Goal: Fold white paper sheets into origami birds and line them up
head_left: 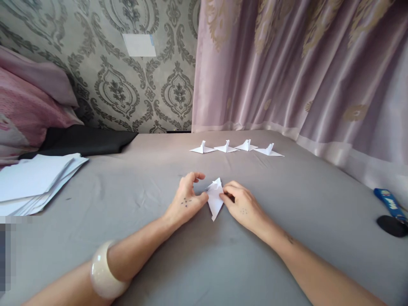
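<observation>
Between my hands is a small piece of folded white paper [216, 199], pointed at its near and far ends, with a little raised fold near the far tip. My right hand [244, 205] pinches its right edge between thumb and fingers. On the other side, my left hand [188, 197] has its thumb tip against the left edge, while its fingers are spread apart from the thumb and curve over the sheet. Farther back, several folded white paper figures [227, 147] stand in a row, each with flat wings and an upright part.
Stacked white paper [35, 180] lies at the left, before a folded black cloth [86, 140]. A blue strap [390, 204] with a black round object [392, 226] is at the right edge. A pink curtain [255, 76] hangs behind the grey cloth surface [143, 259].
</observation>
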`<state>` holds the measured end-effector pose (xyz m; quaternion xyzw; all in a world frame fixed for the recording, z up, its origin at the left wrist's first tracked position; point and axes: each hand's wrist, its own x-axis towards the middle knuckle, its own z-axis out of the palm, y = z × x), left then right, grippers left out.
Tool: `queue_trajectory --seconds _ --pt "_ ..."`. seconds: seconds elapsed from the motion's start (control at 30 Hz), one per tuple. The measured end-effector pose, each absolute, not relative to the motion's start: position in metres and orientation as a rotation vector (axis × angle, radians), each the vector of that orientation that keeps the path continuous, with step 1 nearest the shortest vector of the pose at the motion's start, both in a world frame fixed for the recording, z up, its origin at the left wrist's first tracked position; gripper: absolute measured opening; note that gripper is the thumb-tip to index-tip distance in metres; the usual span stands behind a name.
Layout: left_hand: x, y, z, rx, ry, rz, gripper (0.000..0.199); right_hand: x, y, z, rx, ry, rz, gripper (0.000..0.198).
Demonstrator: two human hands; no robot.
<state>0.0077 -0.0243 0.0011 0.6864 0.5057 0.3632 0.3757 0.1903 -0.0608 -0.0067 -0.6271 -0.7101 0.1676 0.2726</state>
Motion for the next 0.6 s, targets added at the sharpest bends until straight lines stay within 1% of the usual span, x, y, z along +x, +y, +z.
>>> queue_trajectory --seconds 0.1,0.2,0.27,0.3,0.4,0.6 --pt "0.006 -0.023 0.0 1.862 1.242 0.826 0.04 0.195 -0.058 -0.007 -1.639 -1.883 0.508 0.02" --pt "0.009 -0.022 -0.005 1.899 1.182 0.774 0.029 0.194 -0.057 -0.009 -1.573 -1.923 0.564 0.02" --pt "0.012 -0.02 -0.008 1.902 1.14 0.776 0.022 0.193 -0.057 -0.01 -1.554 -1.922 0.594 0.016" --pt "0.013 -0.019 -0.009 1.9 1.124 0.782 0.02 0.191 -0.058 -0.01 -1.569 -1.892 0.601 0.014" --pt "0.016 -0.018 -0.01 1.899 1.098 0.829 0.019 0.187 -0.06 -0.008 -1.625 -1.764 0.588 0.018" --pt "0.017 -0.02 -0.006 1.941 1.115 0.825 0.014 0.178 -0.065 -0.001 -1.518 -1.748 0.518 0.008"
